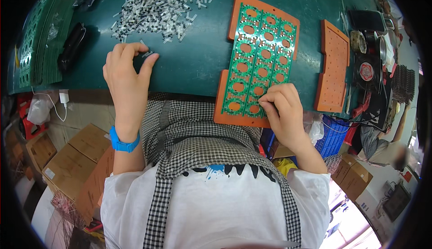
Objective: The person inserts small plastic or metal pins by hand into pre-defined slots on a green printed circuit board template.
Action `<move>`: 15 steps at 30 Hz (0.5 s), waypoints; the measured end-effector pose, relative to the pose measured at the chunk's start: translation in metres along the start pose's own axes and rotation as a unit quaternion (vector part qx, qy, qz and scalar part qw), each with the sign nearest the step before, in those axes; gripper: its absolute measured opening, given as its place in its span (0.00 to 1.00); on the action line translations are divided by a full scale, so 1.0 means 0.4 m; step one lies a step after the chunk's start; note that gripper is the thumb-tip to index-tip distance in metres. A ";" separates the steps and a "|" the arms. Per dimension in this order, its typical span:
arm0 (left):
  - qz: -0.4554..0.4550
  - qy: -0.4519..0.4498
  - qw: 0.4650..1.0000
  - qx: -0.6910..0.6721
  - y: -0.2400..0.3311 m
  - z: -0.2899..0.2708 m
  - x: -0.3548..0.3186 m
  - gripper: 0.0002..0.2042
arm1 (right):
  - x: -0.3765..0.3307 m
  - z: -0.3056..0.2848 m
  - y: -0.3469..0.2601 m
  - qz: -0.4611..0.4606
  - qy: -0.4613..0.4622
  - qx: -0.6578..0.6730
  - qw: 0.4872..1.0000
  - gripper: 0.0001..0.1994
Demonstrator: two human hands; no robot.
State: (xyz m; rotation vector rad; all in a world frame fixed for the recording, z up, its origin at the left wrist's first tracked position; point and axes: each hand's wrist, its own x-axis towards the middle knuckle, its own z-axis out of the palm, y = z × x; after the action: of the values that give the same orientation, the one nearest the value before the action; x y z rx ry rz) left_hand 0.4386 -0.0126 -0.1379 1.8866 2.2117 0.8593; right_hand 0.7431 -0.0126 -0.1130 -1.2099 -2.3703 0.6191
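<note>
My left hand (128, 71) is at the table's near edge, below a heap of small clear-and-dark strip-like parts (157, 8). A few small parts (148, 54) of this kind sit between its thumb and index fingertips. Over the lower right corner of a green circuit board panel (254, 62), my right hand (284, 114) pinches with thumb and index finger together. Whatever lies in that pinch is too small or hidden to make out. The panel has rows of ring-shaped boards with round holes and rests on an orange fixture plate (234, 19).
A second orange plate (334, 67) lies to the right, near a dark spool (366, 71). Green panels (45, 46) stand stacked at the left, beside a black case (72, 46). Cardboard boxes (76, 159) and a blue crate (332, 136) are below the green table (193, 69).
</note>
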 end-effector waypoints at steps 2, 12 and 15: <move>-0.002 -0.010 1.000 -0.020 -0.015 -0.001 0.001 0.07 | -0.009 0.012 -0.001 -0.013 0.017 -0.027 0.999 0.10; -0.127 -0.092 0.892 -0.424 0.080 0.016 -0.024 0.04 | -0.002 -0.005 -0.008 -0.099 0.028 -0.046 0.994 0.13; -0.146 -0.166 0.810 -0.543 0.114 0.028 -0.029 0.07 | 0.014 -0.012 -0.017 -0.078 0.042 0.017 0.996 0.13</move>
State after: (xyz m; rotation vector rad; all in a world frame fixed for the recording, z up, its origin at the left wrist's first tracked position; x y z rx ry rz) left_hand 0.4861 -0.0166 -0.1286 0.9826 1.2285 1.2196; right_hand 0.7381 -0.0104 -0.1045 -1.0040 -2.3479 0.5442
